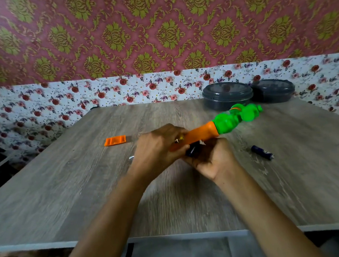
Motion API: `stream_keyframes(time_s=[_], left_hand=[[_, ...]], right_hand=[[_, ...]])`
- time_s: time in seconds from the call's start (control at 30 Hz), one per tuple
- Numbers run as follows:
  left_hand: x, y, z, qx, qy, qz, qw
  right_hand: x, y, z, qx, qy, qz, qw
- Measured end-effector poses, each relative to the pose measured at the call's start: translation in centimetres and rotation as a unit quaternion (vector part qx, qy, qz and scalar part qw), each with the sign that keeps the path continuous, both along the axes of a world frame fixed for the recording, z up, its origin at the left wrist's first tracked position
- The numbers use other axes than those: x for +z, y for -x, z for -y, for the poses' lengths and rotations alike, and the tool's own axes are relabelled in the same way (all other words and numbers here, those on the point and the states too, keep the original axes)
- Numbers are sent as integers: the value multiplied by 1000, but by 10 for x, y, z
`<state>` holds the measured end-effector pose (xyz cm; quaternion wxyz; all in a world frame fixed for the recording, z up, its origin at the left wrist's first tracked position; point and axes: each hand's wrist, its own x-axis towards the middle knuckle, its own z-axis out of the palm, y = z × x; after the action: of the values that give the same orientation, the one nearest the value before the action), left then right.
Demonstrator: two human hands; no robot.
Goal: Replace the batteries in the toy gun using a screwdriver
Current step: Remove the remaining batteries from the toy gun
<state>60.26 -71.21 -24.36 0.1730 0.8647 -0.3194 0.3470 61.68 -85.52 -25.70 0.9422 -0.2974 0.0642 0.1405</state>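
We find the toy gun (215, 127) held just above the table (68, 197), orange grip toward us, green barrel pointing far right. The left hand (158, 147) has its fingers curled round the grip. The right hand (211, 159), palm up beneath it, curls its fingers on a dark battery (192, 151). A second battery (262, 152) lies to the right. An orange cover (115, 141) lies to the left. Two dark lidded containers (227, 95) stand behind.
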Motion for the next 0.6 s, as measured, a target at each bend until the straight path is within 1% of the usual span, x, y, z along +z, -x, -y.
stream_keyframes(time_s=[0.03, 0.1, 0.23, 0.33, 0.4, 0.5, 0.6], left_hand=[[-1, 0, 2, -1, -27, 15, 1000], [-2, 0, 3, -7, -39, 31, 999], [-2, -1, 2, -11, -6, 48, 999], [-3, -1, 4, 1, 13, 37, 999], [-3, -2, 4, 14, 49, 16, 999], [-3, -5, 1, 32, 127, -21, 991], [-4, -7, -1, 39, 152, -33, 987]], right_hand=[[-1, 0, 0, -6, -5, 2, 1000], [-2, -1, 2, -11, -3, -4, 1000], [-1, 4, 2, 4, -7, -32, 999], [1, 6, 2, 12, -7, -38, 999], [2, 7, 2, 9, -13, -32, 999], [2, 6, -1, 15, 30, -19, 999], [1, 5, -4, 14, 57, -20, 998]])
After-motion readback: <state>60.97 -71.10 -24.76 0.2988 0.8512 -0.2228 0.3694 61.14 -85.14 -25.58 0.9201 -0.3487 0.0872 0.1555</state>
